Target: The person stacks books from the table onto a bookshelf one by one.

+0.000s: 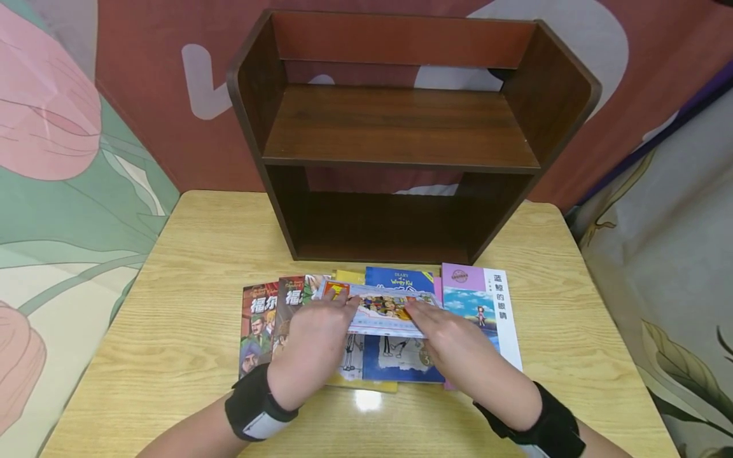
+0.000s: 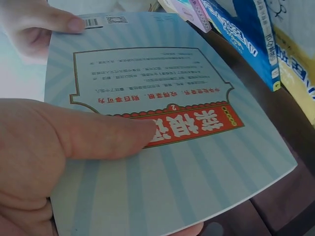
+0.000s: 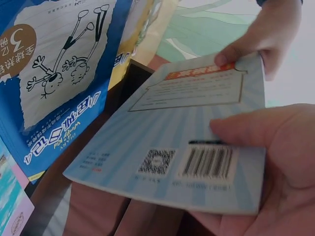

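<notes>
Both hands hold a light blue picture-covered book (image 1: pixel 383 308) above a row of other books, its cover tilted in the head view. My left hand (image 1: pixel 317 334) grips one end, its thumb laid across the red title label on the back cover (image 2: pixel 147 182) in the left wrist view. The opposite end is in my right hand (image 1: pixel 460 346); that thumb (image 3: pixel 241 129) presses near the barcode, with the fingers on the other face. Below the held book lies a blue Wimpy Kid book (image 1: pixel 401 372), partly covered by it.
Beneath and beside are a yellow book (image 1: pixel 366 385), red-brown comic books (image 1: pixel 256 331) at left and a purple-and-white book (image 1: pixel 504 324) at right. Behind them a dark wooden two-tier shelf (image 1: pixel 401 127) stands on the light wood table (image 1: pixel 172 305).
</notes>
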`<act>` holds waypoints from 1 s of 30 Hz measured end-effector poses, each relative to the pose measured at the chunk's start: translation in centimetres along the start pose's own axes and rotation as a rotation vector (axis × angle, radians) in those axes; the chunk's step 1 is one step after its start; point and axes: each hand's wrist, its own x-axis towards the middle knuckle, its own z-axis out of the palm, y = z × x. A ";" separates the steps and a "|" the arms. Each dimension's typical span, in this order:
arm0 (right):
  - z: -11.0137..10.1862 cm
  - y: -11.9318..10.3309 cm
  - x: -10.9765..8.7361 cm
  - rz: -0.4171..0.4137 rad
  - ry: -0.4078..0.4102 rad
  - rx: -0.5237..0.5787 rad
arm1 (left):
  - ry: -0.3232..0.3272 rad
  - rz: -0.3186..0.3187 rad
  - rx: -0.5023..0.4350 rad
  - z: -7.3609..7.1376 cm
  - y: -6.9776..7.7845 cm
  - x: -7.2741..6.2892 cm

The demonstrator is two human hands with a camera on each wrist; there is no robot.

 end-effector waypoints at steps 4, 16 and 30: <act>0.5 0.3 0.3 -0.001 0.007 -0.029 | -0.001 -0.007 0.012 0.1 0.3 0.1; -1.8 0.7 1.2 0.025 0.306 -0.077 | 0.140 -0.005 -0.146 -2.8 -0.2 1.5; -5.4 2.0 4.6 -0.040 0.777 -0.147 | 0.660 0.096 -0.203 -4.7 -1.2 5.9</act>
